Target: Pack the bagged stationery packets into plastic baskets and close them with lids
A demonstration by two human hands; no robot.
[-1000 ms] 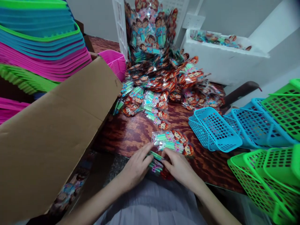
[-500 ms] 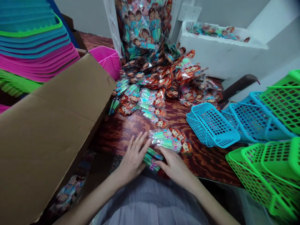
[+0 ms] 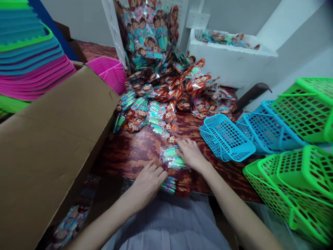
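Note:
My left hand [image 3: 148, 184] is at the near table edge, fingers curled over the left end of a few clear packets of green sticks [image 3: 169, 186]. These packets have red-haired cartoon heads at their right end; the thumb is hidden. Farther forward, my right hand [image 3: 191, 155] bends its fingers over the head end of two similar flat packets [image 3: 171, 157], whose green sticks show to its left. Just beyond lies a column of single packets [image 3: 161, 125], leading back to a big heap of packets [image 3: 166, 83].
A cardboard box [image 3: 59, 118] and stacked coloured baskets [image 3: 31, 66] stand on the left, with a pink basket [image 3: 110, 71] behind. To the right are blue baskets [image 3: 226, 137] and green baskets [image 3: 288, 184]. A white foam box [image 3: 229, 62] of packets sits at the back.
My right hand has left the near packets and moved forward onto the two flat ones, covering their heads. My left hand stays by the near packets, its fingers now more curled. The view has shifted slightly.

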